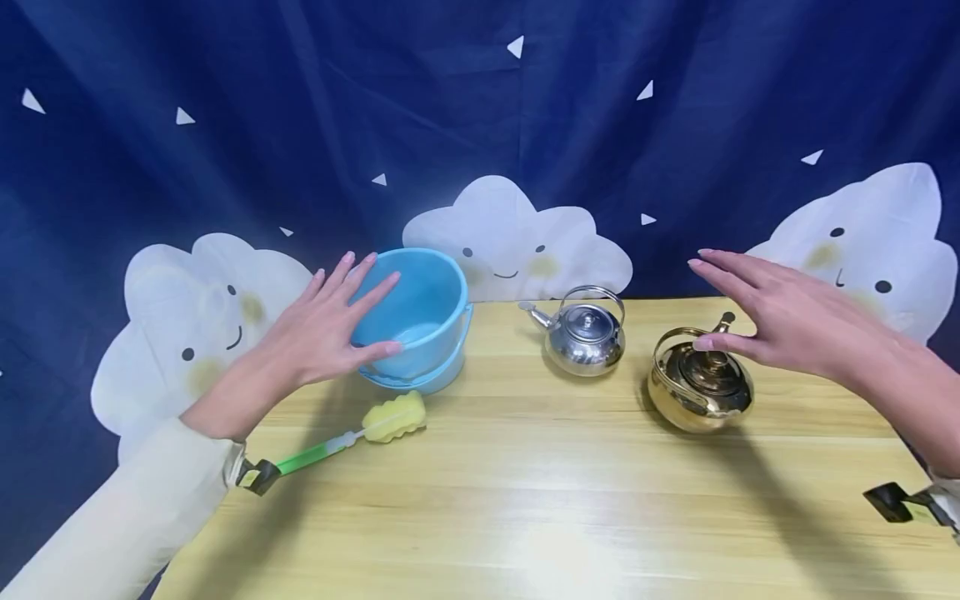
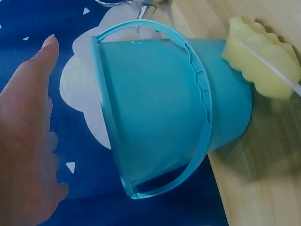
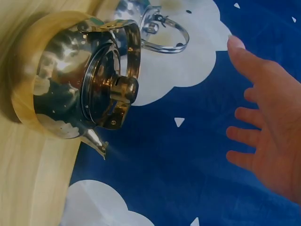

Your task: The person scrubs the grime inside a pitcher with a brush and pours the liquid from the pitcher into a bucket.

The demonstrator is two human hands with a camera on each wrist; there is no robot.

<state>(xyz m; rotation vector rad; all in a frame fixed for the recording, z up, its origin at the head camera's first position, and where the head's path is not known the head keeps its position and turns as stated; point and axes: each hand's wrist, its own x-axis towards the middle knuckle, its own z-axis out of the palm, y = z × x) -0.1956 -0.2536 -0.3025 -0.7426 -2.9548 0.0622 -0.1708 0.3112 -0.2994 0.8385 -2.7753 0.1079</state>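
Note:
My left hand (image 1: pixel 330 325) is held in the air with spread fingers, over the near left side of a light blue bucket (image 1: pixel 442 342). The left wrist view shows a gap between that hand and the bucket (image 2: pixel 155 94), whose handle hangs down along its side. Above a gold-coloured kettle (image 1: pixel 697 400) hovers my right hand (image 1: pixel 795 321), its fingers straight and nothing in them. The right wrist view has the gold kettle (image 3: pixel 61 70) apart from the hand, lid on. Between bucket and gold kettle stands a smaller silver kettle (image 1: pixel 585 342), its spout pointing left.
A sponge brush with a yellow head (image 1: pixel 393 417) and green handle (image 1: pixel 307 457) lies in front of the bucket, partly behind my left wrist. Everything stands on a light wooden table (image 1: pixel 480 483). A dark blue curtain (image 1: pixel 450 108) with white clouds hangs behind the table's far edge.

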